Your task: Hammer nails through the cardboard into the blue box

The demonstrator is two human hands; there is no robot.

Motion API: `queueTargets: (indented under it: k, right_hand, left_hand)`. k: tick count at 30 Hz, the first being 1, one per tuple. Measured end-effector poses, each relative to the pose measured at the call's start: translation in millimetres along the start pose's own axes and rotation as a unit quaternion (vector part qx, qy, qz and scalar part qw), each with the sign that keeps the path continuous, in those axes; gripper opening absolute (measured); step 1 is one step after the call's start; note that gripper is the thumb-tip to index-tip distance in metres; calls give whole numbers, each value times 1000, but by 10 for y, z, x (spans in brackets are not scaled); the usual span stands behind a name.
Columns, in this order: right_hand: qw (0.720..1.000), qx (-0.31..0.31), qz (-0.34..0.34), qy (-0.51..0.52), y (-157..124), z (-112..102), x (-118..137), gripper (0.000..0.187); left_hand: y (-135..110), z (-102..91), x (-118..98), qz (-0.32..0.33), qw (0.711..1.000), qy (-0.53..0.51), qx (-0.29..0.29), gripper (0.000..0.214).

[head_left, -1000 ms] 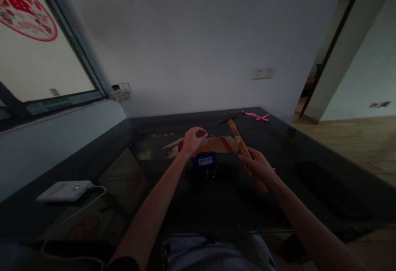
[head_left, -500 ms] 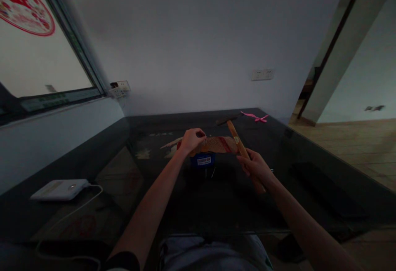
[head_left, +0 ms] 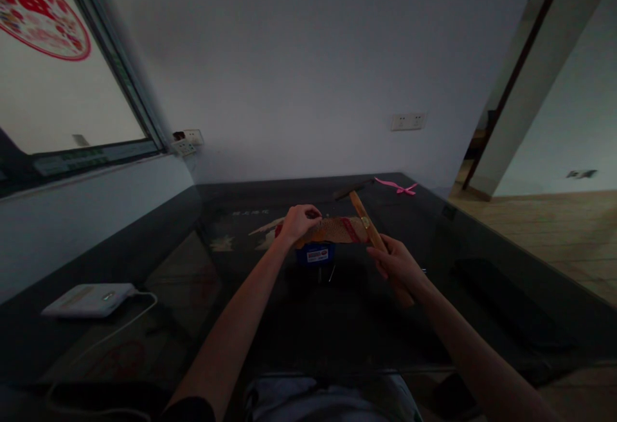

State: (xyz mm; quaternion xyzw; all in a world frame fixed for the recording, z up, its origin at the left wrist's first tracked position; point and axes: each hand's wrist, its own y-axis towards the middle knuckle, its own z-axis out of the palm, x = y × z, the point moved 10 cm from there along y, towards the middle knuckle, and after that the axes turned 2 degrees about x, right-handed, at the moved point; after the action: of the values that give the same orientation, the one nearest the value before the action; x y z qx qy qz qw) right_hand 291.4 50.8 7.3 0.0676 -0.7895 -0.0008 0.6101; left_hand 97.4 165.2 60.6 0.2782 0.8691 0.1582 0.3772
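Observation:
My right hand (head_left: 398, 261) is closed around the wooden handle of a hammer (head_left: 367, 221), whose dark head points away, above and beyond the cloth's right end. My left hand (head_left: 301, 221) rests at the left part of a patterned tan and red strip of cloth (head_left: 337, 229), thumb and forefinger pinched together. What they pinch is too small to make out. Beneath the cloth stands a blue box (head_left: 314, 254) with a white label. Two thin metal pins or nails (head_left: 331, 273) lie just in front of it.
The dark glossy table (head_left: 337, 325) bears a white power bank (head_left: 91, 300) with a cable at left and a pink ribbon (head_left: 400, 187) at the back right. A long black object (head_left: 511, 303) lies at right. A wall with sockets (head_left: 407, 121) rises behind.
The view has shifted slightly, so the scene sits a little lower. Both hands keep the same grips, with the hammer in nearly the same place.

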Motion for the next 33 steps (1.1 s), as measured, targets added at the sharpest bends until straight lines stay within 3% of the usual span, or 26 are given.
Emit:
queueTargets:
  k: [7, 14, 22, 27, 33]
  right_hand:
    - [993, 37, -49, -101, 18, -91, 423, 36]
    - [962, 73, -66, -256, -24, -81, 899, 27]
    - [910, 135, -57, -388, -2, 1, 941, 16]
    - [914, 100, -60, -388, 28, -72, 971, 11]
    - [933, 124, -66, -332, -10, -12, 952, 12]
  left_hand:
    - [-11, 13, 33, -22, 999, -30, 11, 15]
    - [2, 55, 161, -57, 997, -48, 15, 15]
    - [11, 89, 246, -76, 996, -46, 15, 17]
    - [15, 91, 222, -52, 998, -41, 17, 18]
    - [5, 92, 218, -54, 998, -34, 24, 20]
